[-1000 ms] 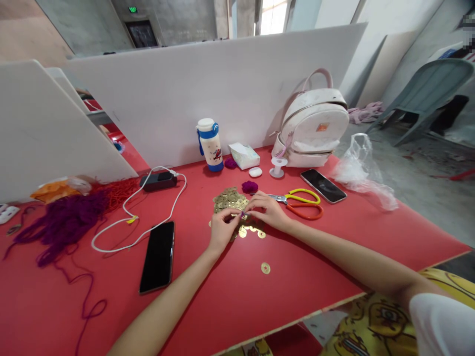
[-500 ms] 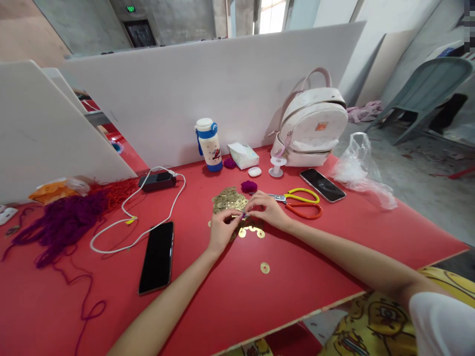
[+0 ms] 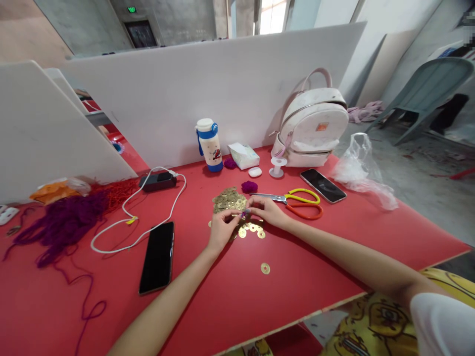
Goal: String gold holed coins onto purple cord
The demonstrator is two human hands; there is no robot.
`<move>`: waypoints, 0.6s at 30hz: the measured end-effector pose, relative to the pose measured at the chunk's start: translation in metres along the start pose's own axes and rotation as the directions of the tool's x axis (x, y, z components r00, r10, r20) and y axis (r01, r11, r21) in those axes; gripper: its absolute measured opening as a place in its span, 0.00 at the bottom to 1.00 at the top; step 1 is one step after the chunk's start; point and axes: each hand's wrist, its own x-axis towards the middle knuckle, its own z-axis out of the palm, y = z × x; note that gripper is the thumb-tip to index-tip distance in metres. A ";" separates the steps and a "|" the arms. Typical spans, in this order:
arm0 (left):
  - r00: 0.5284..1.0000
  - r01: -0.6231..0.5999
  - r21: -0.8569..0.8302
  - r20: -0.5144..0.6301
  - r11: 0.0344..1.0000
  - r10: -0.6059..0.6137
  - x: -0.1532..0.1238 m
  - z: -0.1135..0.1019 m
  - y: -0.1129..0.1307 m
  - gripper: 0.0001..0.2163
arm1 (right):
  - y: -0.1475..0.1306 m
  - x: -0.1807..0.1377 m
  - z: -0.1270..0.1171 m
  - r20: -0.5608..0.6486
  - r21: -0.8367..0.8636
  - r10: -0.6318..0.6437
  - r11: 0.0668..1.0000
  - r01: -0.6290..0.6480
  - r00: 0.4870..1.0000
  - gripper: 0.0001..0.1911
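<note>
the left arm (image 3: 174,301) and right arm (image 3: 345,254) are stretched forward, angled inward; the left hand (image 3: 222,230) and right hand (image 3: 270,212) are held close together, with bent fingers (image 3: 257,200) pinched at the tips.

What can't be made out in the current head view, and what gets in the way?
All in the head view:
Purple bit at the meeting fingertips of the left hand and right hand: tiny and partly covered by them; its exact shape is unclear.
Coin pile: coins overlap and the left hand covers some, so no count.
Lone coin: markings too small to read.
White object: cut off by the left edge.
</note>
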 end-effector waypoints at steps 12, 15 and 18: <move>1.000 -0.013 -0.007 -0.028 1.000 0.012 -0.001 0.001 0.002 0.07 | -0.005 -0.003 -0.003 0.026 -0.375 -0.225 0.901 0.218 0.974 0.02; 0.999 -0.009 0.003 -0.034 1.000 0.009 0.000 0.001 0.001 0.07 | -0.006 -0.004 -0.002 0.033 -0.411 -0.243 0.881 0.235 0.969 0.01; 1.000 -0.005 0.009 -0.022 1.000 0.005 0.000 0.001 0.002 0.07 | -0.006 -0.005 -0.001 0.019 -0.409 -0.225 0.888 0.212 0.974 0.03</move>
